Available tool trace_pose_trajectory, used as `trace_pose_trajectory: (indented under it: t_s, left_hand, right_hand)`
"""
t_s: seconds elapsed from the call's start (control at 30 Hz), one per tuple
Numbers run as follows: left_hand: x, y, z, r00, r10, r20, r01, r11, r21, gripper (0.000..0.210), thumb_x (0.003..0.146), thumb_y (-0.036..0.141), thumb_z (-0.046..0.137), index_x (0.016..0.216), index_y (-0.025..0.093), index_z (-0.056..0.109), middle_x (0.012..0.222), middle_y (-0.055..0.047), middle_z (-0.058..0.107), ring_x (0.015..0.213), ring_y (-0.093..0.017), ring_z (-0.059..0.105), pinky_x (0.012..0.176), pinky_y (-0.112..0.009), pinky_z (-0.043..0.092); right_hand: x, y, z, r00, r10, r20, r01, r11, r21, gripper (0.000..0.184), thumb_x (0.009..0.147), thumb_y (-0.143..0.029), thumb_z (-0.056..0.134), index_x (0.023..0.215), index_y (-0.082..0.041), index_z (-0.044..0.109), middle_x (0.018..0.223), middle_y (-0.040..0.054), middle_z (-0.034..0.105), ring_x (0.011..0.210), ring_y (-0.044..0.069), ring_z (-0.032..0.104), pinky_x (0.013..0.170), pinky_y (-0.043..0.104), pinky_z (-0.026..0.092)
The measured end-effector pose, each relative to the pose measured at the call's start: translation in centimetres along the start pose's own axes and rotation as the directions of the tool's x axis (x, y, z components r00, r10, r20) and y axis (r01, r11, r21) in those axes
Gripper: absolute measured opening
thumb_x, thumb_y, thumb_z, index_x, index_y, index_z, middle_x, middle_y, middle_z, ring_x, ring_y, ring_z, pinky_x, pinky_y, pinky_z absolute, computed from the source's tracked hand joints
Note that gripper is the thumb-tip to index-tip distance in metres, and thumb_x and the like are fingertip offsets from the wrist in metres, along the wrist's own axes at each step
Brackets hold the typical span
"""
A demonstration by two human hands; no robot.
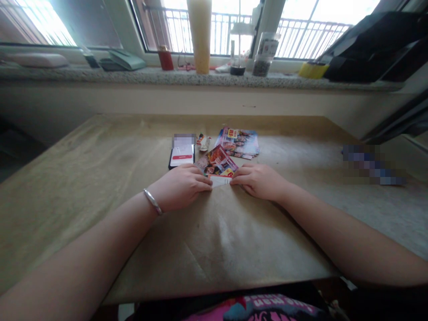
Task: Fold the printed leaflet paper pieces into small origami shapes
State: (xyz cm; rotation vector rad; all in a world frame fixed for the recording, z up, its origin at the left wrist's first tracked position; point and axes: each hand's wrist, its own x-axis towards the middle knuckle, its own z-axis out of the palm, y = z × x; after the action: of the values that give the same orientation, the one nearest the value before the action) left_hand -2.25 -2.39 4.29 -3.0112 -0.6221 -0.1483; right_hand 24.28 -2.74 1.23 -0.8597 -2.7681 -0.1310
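Observation:
A colourful printed flyer (218,161) lies on the table with its near corner folded over, so a white underside strip shows. My left hand (180,185), with a silver bangle at the wrist, is closed on the left end of that fold. At the fold's right end my right hand (259,180) pinches the paper, fingers together. Just beyond my left hand is a phone (182,154) with a lit screen. Behind the flyer rests a stack of similar flyers (239,141). A small crumpled wrapper (203,142) sits between phone and stack.
The table (214,240) has a tan cover. On its right side is a blurred dark blue item (372,165). Along the granite windowsill (133,79) stand a red jar (165,59), a tall yellowish cylinder (200,40), clear containers (262,55), yellow tape (313,70) and a black bag (371,47).

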Motion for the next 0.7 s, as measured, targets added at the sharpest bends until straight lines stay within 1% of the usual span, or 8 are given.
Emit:
trace_pose_trajectory:
  t_s: [0.13,0.33,0.47,0.7]
  left_hand:
    - [-0.05,-0.12,0.10,1.000,0.007,-0.002,-0.007,1.000,-0.001,0.031,0.087,0.014,0.045,0.101,0.025,0.070,0.107,0.001,0.070,0.096,-0.016,0.060,0.092,-0.033,0.043]
    - [-0.30,-0.44,-0.38,0.998,-0.003,0.056,0.004,1.000,-0.006,0.032,0.083,0.012,0.048,0.099,0.027,0.071,0.107,0.004,0.070,0.093,-0.016,0.061,0.088,-0.031,0.044]
    - [-0.41,-0.41,-0.59,0.999,-0.013,0.038,0.014,1.000,-0.027,0.034,0.079,0.008,0.049,0.097,0.027,0.072,0.104,0.004,0.071,0.091,-0.016,0.063,0.084,-0.029,0.046]
    - [-0.61,-0.17,-0.54,0.993,-0.075,0.088,0.079,0.996,-0.043,0.039,0.078,0.005,0.047,0.097,0.029,0.072,0.108,0.006,0.069,0.095,-0.014,0.065,0.082,-0.024,0.050]
  right_hand:
    - [-0.05,0.03,-0.03,1.000,0.003,0.007,-0.003,1.000,0.005,0.030,0.085,-0.013,0.045,0.101,-0.022,0.070,0.096,0.0057,0.068,0.088,0.018,0.058,0.075,0.029,0.044]
    - [-0.16,0.18,0.05,1.000,-0.001,0.013,0.001,1.000,0.011,0.030,0.086,-0.014,0.045,0.101,-0.022,0.070,0.097,0.0053,0.068,0.088,0.018,0.058,0.075,0.029,0.044]
    - [-0.28,0.32,0.22,1.000,0.005,-0.010,-0.005,1.000,0.020,0.029,0.085,-0.014,0.046,0.100,-0.022,0.070,0.096,0.0050,0.069,0.087,0.018,0.058,0.076,0.029,0.044]
    - [-0.41,0.36,0.37,0.999,0.012,-0.032,-0.011,1.000,0.023,0.030,0.086,-0.014,0.045,0.099,-0.023,0.070,0.096,0.0049,0.069,0.088,0.018,0.058,0.075,0.028,0.043]
